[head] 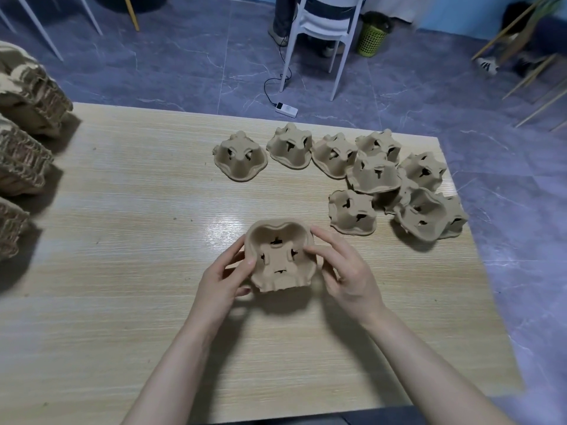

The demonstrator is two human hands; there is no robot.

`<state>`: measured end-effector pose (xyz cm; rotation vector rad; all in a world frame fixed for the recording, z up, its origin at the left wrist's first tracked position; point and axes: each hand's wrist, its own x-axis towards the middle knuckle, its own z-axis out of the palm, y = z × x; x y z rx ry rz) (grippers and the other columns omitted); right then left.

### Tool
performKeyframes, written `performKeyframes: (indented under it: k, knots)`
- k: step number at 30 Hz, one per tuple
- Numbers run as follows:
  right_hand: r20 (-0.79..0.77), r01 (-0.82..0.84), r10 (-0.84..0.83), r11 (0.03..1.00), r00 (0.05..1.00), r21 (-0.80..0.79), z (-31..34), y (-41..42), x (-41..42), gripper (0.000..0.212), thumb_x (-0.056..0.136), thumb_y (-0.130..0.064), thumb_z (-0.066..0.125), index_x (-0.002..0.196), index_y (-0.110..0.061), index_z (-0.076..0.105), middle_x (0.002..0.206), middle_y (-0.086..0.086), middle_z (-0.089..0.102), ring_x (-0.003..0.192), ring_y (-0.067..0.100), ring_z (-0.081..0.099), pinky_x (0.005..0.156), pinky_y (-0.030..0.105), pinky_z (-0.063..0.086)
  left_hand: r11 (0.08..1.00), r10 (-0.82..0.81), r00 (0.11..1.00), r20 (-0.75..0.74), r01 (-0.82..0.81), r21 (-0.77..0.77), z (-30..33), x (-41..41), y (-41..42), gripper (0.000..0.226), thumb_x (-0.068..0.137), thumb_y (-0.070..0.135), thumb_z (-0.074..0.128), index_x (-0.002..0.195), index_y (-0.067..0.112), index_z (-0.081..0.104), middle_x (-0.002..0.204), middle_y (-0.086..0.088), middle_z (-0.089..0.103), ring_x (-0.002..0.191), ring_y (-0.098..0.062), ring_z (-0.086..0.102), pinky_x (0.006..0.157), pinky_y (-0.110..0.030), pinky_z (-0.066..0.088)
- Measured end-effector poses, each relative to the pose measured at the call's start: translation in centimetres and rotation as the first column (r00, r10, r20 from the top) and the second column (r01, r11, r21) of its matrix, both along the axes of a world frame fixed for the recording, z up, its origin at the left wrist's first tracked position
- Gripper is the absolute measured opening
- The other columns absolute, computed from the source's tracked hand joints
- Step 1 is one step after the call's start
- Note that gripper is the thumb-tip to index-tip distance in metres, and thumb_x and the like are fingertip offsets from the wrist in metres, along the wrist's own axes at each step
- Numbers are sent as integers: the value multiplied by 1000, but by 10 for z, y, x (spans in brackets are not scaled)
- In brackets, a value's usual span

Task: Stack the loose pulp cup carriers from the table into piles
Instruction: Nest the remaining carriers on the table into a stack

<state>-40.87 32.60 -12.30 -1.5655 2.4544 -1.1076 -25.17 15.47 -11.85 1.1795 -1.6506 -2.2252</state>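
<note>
A brown pulp cup carrier (pixel 280 256) is held just above the wooden table (pixel 138 210), its hollow side turned toward me. My left hand (pixel 222 279) grips its left rim with thumb on the inside. My right hand (pixel 345 271) pinches its right rim, fingers curled round the edge. Several loose carriers (pixel 374 173) lie upside down in a cluster at the far right of the table. One carrier (pixel 240 157) sits apart, further left. Tall piles of stacked carriers (pixel 24 124) stand along the table's left edge.
Beyond the table's far edge stands a white chair (pixel 322 29) with a person's legs behind it. A green bin (pixel 371 39) and a white power strip (pixel 286 109) with its cable lie on the tiled floor. Wooden legs show at the right.
</note>
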Motion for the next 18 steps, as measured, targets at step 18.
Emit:
performKeyframes:
  k: [18]
  knots:
    - [-72,316,-341,745,937,587,1,-1,-113,47,91,-26,62,135,-18,50,130,2,52,121,27,49,97,44,41,1000,17,1000,13,-18,3,0,-2,-2,53,75,41,80,125,46,62,108,25,71,100,-6,70,91,-45,57]
